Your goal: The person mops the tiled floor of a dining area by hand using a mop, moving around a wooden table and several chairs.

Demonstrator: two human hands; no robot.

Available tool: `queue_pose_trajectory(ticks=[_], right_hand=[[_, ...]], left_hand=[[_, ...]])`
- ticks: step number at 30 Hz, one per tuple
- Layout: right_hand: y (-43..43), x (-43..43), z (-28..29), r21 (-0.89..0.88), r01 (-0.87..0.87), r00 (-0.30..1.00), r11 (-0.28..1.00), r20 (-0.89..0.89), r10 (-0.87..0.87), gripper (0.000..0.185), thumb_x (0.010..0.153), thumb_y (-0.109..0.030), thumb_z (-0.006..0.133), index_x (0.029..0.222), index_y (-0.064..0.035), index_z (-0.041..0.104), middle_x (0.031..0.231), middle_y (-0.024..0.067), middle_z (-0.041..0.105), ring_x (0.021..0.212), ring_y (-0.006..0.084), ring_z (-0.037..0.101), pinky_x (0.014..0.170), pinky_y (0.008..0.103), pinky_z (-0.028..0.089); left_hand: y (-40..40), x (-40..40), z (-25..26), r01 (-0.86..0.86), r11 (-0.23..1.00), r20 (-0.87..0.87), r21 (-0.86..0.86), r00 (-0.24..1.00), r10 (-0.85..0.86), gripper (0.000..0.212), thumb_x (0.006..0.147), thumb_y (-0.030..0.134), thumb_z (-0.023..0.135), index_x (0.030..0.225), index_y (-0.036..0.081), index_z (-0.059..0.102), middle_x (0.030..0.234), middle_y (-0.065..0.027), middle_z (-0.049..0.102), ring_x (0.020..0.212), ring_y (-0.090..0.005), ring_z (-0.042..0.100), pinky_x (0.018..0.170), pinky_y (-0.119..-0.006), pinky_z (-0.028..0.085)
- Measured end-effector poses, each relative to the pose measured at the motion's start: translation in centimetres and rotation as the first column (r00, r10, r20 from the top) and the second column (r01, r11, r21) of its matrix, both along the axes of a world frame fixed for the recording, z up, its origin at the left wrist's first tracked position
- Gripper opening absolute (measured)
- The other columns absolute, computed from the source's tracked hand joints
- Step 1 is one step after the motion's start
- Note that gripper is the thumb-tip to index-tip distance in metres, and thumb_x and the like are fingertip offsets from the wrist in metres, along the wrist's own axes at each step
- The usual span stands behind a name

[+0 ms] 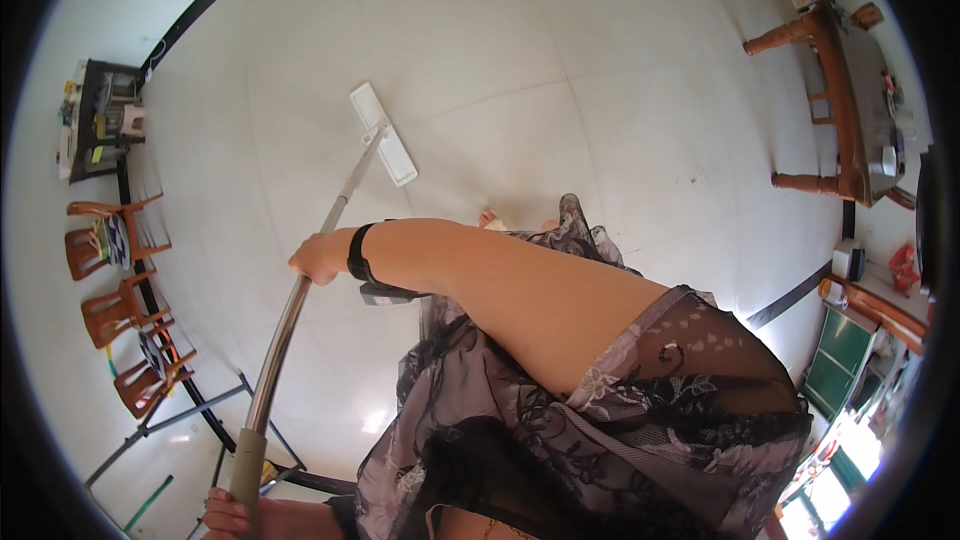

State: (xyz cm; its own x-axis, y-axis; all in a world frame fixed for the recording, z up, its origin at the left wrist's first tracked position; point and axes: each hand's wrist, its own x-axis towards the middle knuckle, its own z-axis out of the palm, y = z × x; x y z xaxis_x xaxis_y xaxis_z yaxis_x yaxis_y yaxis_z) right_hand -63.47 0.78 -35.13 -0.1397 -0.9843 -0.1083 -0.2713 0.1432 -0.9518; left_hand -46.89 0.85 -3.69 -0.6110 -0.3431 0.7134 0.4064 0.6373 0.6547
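A flat mop with a telescopic metal pole (279,349) runs slantwise across the left side of the view. My right hand (315,258) is wrapped around the pole about midway, with my right arm stretched across my body. Lower down, at the bottom left, my left hand (231,516) grips the pole's greyish-brown handle sleeve (248,457). The white rectangular mop head (399,159) lies on the pale floor ahead of my feet, joined to the pole at its middle. A black band (358,251) with a small device circles my right wrist.
Wooden chairs (112,311) and a dark shelf unit (112,120) line the left wall. A metal frame (180,416) stands at lower left. To the right is a wooden table (847,105) with thick legs. A green-fronted cabinet (836,349) stands lower right. My foot (490,220) is just beyond my skirt.
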Motion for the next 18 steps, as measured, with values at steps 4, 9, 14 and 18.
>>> queue_pose_trajectory(ticks=[4, 9, 14, 18], right_hand=[[-0.4, -0.8, -1.5, 0.022, 0.089, 0.996, 0.996, -0.028, -0.089, 0.022, 0.072, -0.01, 0.053, 0.093, -0.0126, 0.06, 0.092, 0.0093, 0.061, 0.096, 0.0287, 0.055, 0.08, 0.0395, 0.042], [5.0, -3.8, -2.9, -0.01, 0.234, 0.97, 0.972, -0.062, -0.234, 0.018, 0.072, -0.01, 0.053, 0.09, -0.0108, 0.057, 0.085, 0.0082, 0.061, 0.088, 0.0259, 0.056, 0.08, 0.0358, 0.039], [7.8, -7.3, -2.4, 0.026, 0.429, 0.903, 0.903, -0.015, -0.429, 0.023, 0.07, -0.007, 0.053, 0.093, -0.0106, 0.055, 0.084, 0.0081, 0.06, 0.089, 0.024, 0.055, 0.086, 0.0342, 0.033], [12.3, -8.4, -3.4, 0.097, 0.504, 0.864, 0.858, -0.047, -0.502, 0.023, 0.069, -0.007, 0.054, 0.092, -0.01, 0.055, 0.085, 0.0085, 0.06, 0.09, 0.0239, 0.055, 0.087, 0.0345, 0.033]], left_hand=[[-1.7, -1.8, 0.1, 0.026, 1.0, 0.054, -0.004, 0.998, -0.026, 0.018, 0.085, 0.025, 0.047, 0.073, 0.014, 0.039, 0.052, 0.0008, 0.037, 0.047, -0.0145, 0.043, 0.055, -0.034, 0.04], [-0.7, -5.7, 0.4, 0.111, 0.981, 0.087, 0.162, 0.988, -0.126, 0.02, 0.079, 0.018, 0.045, 0.064, 0.012, 0.032, 0.056, 0.0005, 0.027, 0.057, -0.0117, 0.032, 0.069, -0.032, 0.029], [-1.0, -11.7, 0.8, 0.233, 0.944, 0.043, 0.234, 0.967, -0.25, 0.024, 0.078, 0.017, 0.045, 0.061, 0.013, 0.029, 0.054, 0.0024, 0.024, 0.052, -0.0106, 0.032, 0.066, -0.031, 0.029], [-0.3, -13.9, -0.7, 0.305, 0.863, 0.045, 0.402, 0.935, -0.351, 0.025, 0.078, 0.014, 0.044, 0.058, 0.012, 0.03, 0.055, 0.0008, 0.026, 0.056, -0.0127, 0.032, 0.071, -0.033, 0.031]])
